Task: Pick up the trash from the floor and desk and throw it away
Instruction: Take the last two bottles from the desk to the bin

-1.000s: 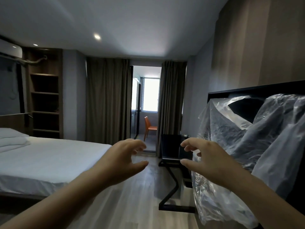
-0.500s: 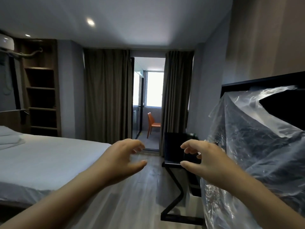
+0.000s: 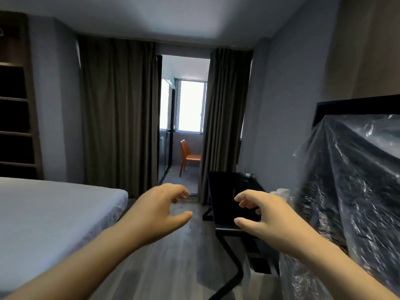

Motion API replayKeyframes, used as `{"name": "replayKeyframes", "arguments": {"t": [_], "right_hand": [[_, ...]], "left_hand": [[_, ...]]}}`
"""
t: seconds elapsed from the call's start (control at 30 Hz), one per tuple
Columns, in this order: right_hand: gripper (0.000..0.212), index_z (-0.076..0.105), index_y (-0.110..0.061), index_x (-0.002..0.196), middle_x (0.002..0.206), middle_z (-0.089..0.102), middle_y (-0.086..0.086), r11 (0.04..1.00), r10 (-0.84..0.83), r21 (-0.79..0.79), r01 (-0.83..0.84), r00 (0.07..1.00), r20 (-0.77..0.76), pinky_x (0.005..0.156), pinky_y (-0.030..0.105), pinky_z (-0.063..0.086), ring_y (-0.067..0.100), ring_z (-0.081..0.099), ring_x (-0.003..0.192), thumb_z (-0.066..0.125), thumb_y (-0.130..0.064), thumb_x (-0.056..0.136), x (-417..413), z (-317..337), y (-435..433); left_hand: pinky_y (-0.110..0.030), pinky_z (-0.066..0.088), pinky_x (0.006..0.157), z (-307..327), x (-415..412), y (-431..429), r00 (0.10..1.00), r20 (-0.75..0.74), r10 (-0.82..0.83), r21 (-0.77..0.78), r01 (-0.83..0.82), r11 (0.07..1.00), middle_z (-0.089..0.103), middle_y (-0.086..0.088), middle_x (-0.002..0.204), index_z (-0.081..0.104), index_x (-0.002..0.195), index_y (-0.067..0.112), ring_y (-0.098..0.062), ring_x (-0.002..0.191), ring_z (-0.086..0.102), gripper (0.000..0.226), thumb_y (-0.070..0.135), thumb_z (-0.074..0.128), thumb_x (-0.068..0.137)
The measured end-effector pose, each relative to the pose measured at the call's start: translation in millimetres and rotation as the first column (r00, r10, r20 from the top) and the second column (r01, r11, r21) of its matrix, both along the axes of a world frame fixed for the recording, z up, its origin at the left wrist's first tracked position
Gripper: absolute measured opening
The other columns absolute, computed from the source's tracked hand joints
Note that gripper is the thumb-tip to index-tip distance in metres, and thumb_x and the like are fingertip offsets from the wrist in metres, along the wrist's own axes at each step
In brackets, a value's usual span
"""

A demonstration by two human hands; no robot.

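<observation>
We hold our left hand [image 3: 160,215] and right hand [image 3: 262,217] out over the grey wood-plank floor [image 3: 173,267], fingers loosely curled and apart, gripping nothing. A pale crumpled scrap [image 3: 281,191] sits at the right edge of the black flat-topped desk [image 3: 225,191], just beyond our right hand and beside crinkled clear plastic sheeting [image 3: 346,191].

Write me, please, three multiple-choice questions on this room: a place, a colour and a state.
1. Where is the clear plastic sheeting?
A. on the bed
B. at the right, beside the dark desk
C. over the window
2. What colour is the chair?
A. orange
B. green
C. white
3. What do the left hand and right hand hold?
A. a bottle each
B. one bag together
C. nothing
Answers: 1 B, it drapes something dark at the right edge; 2 A, seat and back are orange; 3 C, both hover bare with loosely curled fingers.
</observation>
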State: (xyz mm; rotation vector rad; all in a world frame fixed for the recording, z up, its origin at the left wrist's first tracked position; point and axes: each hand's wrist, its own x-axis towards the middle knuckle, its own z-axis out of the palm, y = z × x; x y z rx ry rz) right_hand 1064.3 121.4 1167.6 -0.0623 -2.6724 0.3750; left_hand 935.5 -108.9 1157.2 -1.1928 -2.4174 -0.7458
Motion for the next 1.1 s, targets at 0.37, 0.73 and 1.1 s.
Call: {"name": "replayKeyframes", "arguments": {"t": [0.37,0.73,1.1], "right_hand": [[0.04,0.054,-0.042,0.117,0.106,0.057,-0.027,0.996,-0.045,-0.079,0.047,0.999,0.027,0.089,0.017,0.046,-0.009,0.052,0.104,0.063,-0.05,0.078,-194,-41,103],[0.043,0.054,-0.042,0.119,0.107,0.057,-0.026,0.991,-0.045,-0.121,0.054,0.996,0.076,0.091,0.019,0.046,-0.007,0.051,0.104,0.064,-0.05,0.078,-390,-54,200],[0.043,0.055,-0.042,0.119,0.107,0.057,-0.026,0.947,-0.229,-0.199,0.253,0.964,0.138,0.087,0.015,0.045,-0.01,0.051,0.103,0.066,-0.049,0.078,-553,-96,254]], "left_hand": [[-0.018,0.05,0.087,-34,-201,104,0.998,0.044,-0.041,-0.036,0.043,0.998,0.058,0.023,0.109,0.057,0.118,0.036,0.005,0.098,0.055,0.043,0.053,0.063,0.078],[-0.02,0.05,0.088,-41,-394,203,0.996,0.088,-0.035,-0.062,0.04,0.997,0.057,0.023,0.107,0.057,0.118,0.037,0.005,0.097,0.055,0.045,0.054,0.064,0.077],[-0.018,0.05,0.086,-76,-594,280,0.969,0.154,-0.193,-0.087,0.208,0.974,0.058,0.022,0.109,0.057,0.118,0.037,0.007,0.096,0.054,0.043,0.053,0.064,0.079]]}}
